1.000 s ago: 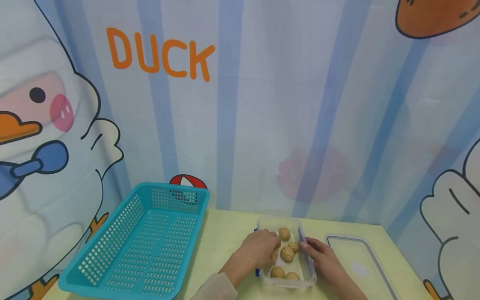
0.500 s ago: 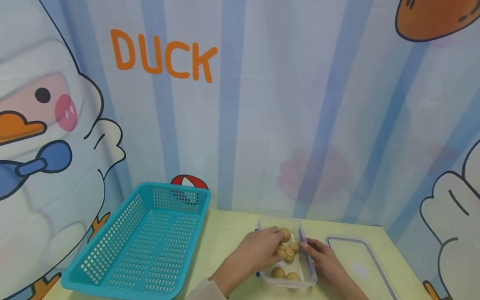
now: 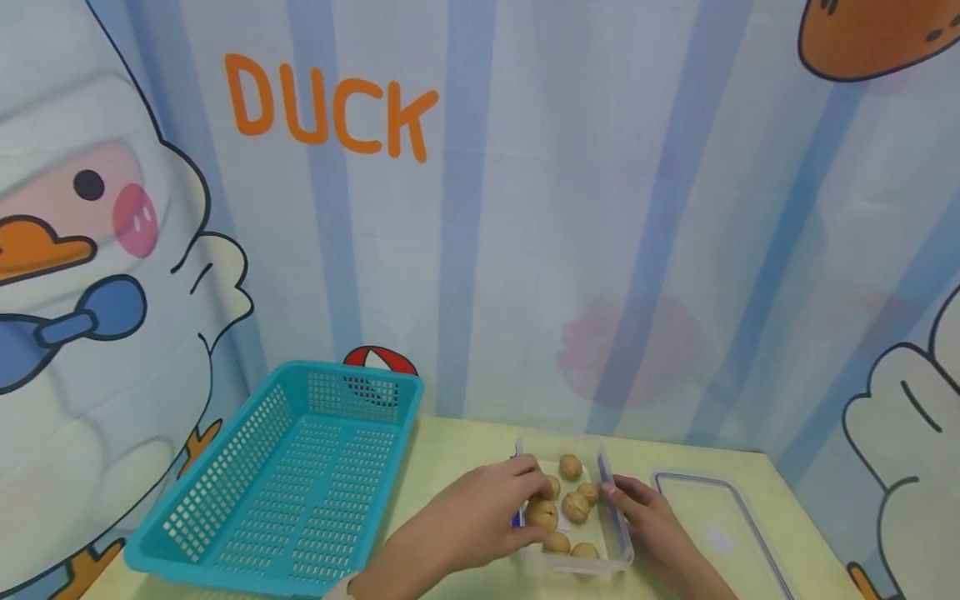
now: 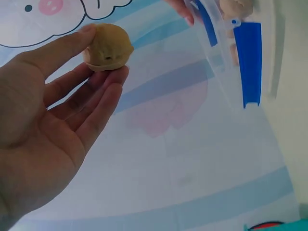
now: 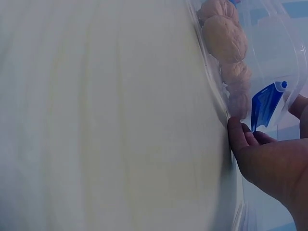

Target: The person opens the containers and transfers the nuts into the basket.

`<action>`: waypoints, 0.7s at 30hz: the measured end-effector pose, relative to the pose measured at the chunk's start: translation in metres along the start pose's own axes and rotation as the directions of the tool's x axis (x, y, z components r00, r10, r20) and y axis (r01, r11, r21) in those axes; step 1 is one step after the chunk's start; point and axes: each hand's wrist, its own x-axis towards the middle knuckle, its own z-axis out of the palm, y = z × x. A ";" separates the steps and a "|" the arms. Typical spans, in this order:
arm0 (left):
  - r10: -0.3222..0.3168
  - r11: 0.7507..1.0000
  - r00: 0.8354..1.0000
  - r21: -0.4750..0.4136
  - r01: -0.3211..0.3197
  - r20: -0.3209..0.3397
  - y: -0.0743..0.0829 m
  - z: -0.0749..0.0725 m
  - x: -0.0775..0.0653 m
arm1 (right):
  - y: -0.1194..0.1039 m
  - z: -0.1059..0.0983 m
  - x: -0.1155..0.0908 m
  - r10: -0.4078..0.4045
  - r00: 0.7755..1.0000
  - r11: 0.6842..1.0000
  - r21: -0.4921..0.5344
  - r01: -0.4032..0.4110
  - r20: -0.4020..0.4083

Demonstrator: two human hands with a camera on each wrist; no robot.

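My left hand (image 3: 483,512) pinches a walnut (image 4: 108,47) between thumb and fingertips, over the left side of a clear plastic container (image 3: 570,565). Several more walnuts (image 3: 576,507) lie inside the container, spread along its floor. Part of the left rim is hidden behind my left hand in the head view. On the container's right side, my right hand (image 3: 651,521) grips the wall, thumb at the rim and fingers along the outside. A blue latch (image 5: 267,106) hangs down beside those fingers in the right wrist view.
A turquoise perforated basket (image 3: 411,433) stands on the left of the pale yellow table (image 3: 442,454). To the right of the container lies a clear lid with a grey-blue seal (image 3: 738,500). A printed duck curtain (image 3: 517,208) hangs behind the table's back edge.
My left hand went further into the container among the walnuts, then drew back left and up with a walnut in its fingertips. The right hand has stayed at the container's wall.
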 end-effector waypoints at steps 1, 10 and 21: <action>-0.004 1.000 1.000 -0.030 0.004 -0.009 -0.002 -0.003 -0.005 | 0.000 0.000 0.001 0.002 1.000 1.000 0.001 -0.002 0.001; -0.071 0.938 0.983 -0.346 0.008 -0.171 -0.019 -0.029 -0.045 | 0.003 0.001 0.004 0.010 1.000 1.000 0.010 -0.010 -0.002; -0.412 0.849 0.866 -0.466 0.251 -0.284 -0.075 -0.073 -0.074 | 0.005 -0.003 0.004 -0.001 1.000 1.000 0.000 0.001 0.004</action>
